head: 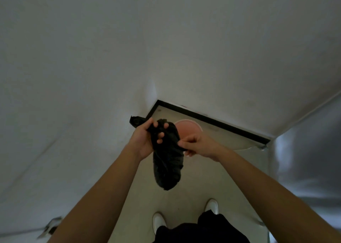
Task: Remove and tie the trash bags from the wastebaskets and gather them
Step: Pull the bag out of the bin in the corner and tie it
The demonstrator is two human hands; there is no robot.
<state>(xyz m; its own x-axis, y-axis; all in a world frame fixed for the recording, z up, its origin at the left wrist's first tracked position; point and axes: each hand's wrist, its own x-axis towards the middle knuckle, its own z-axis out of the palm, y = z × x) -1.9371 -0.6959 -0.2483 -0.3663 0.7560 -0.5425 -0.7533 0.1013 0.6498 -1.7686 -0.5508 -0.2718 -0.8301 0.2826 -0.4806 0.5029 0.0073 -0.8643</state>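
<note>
Holding a black bag [167, 161] up in the air above the floor [203, 178], just in front of a pink bin [190, 130]; gripping its gathered neck in the left hand [145, 139], fingers [160, 135] curled round the plastic; pinching a fold at its side with the right hand [195, 144], fingers bunched tight together; hanging limp below both hands, well above two white shoes [158, 221].

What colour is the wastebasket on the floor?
Pink wastebasket, seen from above in the head view.
</note>
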